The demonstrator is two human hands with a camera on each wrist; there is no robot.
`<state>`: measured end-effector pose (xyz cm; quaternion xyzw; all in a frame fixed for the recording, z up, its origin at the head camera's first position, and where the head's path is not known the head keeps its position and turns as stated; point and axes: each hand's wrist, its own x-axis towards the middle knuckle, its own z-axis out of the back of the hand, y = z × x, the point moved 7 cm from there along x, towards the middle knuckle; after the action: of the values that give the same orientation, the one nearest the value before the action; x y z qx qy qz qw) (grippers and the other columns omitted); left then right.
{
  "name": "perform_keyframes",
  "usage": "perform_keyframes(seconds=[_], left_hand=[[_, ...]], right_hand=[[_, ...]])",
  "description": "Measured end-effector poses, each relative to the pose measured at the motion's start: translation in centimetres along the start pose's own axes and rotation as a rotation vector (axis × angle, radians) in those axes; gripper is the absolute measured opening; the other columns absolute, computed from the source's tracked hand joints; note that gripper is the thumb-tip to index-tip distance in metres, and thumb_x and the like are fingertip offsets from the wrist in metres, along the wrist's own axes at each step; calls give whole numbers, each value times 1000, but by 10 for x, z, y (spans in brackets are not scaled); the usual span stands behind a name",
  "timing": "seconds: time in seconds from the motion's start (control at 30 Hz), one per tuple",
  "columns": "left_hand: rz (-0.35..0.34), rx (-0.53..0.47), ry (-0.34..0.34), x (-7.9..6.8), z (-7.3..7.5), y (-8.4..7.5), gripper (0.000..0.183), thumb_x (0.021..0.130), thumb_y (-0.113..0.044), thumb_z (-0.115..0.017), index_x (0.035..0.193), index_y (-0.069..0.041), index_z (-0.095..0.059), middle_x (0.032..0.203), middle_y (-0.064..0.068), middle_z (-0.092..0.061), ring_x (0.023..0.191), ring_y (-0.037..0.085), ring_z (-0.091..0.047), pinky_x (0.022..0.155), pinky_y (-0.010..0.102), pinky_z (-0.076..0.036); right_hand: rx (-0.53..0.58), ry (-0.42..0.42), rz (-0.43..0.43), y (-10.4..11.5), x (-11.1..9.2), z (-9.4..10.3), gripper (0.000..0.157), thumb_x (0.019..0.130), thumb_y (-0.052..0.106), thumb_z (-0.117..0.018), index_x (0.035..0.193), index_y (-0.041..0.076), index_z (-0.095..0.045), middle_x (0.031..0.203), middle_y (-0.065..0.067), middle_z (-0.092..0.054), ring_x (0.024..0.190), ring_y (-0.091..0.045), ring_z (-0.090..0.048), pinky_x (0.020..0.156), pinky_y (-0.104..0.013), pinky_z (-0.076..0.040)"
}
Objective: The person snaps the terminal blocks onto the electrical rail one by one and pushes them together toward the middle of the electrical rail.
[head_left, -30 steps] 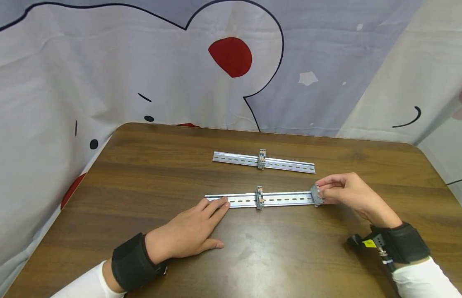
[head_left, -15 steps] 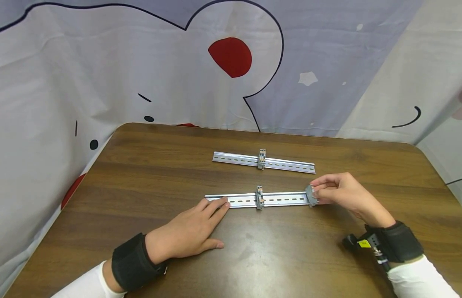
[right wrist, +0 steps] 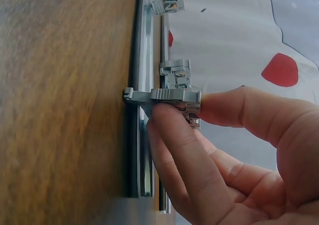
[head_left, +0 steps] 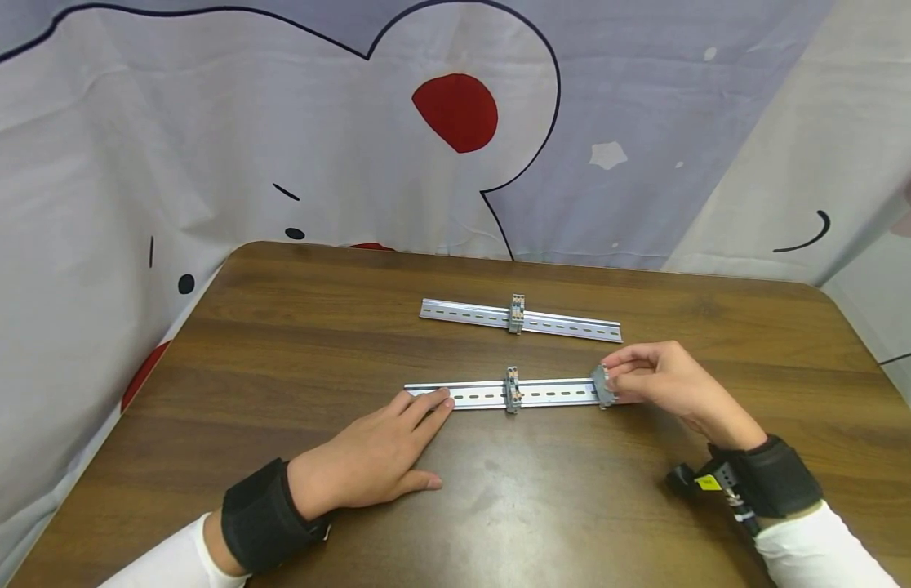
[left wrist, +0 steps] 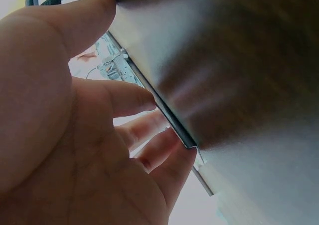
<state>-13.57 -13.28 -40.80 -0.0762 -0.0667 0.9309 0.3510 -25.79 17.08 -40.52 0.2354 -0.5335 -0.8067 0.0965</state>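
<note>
A slotted metal DIN rail (head_left: 558, 393) lies across the table in the head view. Straight fingers of my left hand (head_left: 378, 453) rest on its left end; the left wrist view shows those fingertips along the rail's edge. Toward the rail's right end, my right hand (head_left: 668, 388) pinches a grey terminal block (head_left: 602, 387) between thumb and fingers. In the right wrist view this terminal block (right wrist: 174, 95) sits across the rail, its foot at the near edge. A small group of terminal blocks (head_left: 512, 392) stands near the rail's middle.
Behind lies a second DIN rail (head_left: 573, 327), slightly slanted, bearing its own terminal blocks (head_left: 517, 314) near the middle. The brown wooden table (head_left: 316, 327) ends at a printed cloth (head_left: 316, 122). A black camera strap (head_left: 767, 478) wraps the right wrist.
My right hand has moved left in small steps, bringing the pinched terminal block inward along the rail. The left hand and both rails have stayed put.
</note>
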Motion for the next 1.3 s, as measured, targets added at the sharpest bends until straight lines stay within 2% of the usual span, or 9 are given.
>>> perform_keyframes(seconds=[0.5, 0.77, 1.3], left_hand=[[2, 10, 1, 0, -2, 0, 83, 94, -56, -54, 153, -2, -29, 157, 14, -28, 131, 30, -37, 103, 39, -41], [4, 17, 1, 0, -2, 0, 84, 94, -57, -54, 153, -3, -29, 157, 14, -28, 129, 29, -38, 101, 39, -43], [13, 21, 17, 0, -3, 1, 84, 94, -58, -52, 153, -3, -28, 158, 14, -26, 132, 30, -36, 104, 39, -40]], right_hand=[[8, -3, -6, 4, 1, -11, 43, 86, 0, -70, 122, -17, -55, 107, -24, -68, 89, -13, -69, 78, -34, -57], [16, -4, 19, 4, 4, -16, 40, 87, 0, -68, 122, -17, -56, 108, -26, -67, 89, -15, -70, 78, -35, -57], [26, 3, 11, 5, 9, -26, 40, 86, -2, -68, 122, -16, -56, 105, -24, -68, 89, -13, -69, 77, -35, -57]])
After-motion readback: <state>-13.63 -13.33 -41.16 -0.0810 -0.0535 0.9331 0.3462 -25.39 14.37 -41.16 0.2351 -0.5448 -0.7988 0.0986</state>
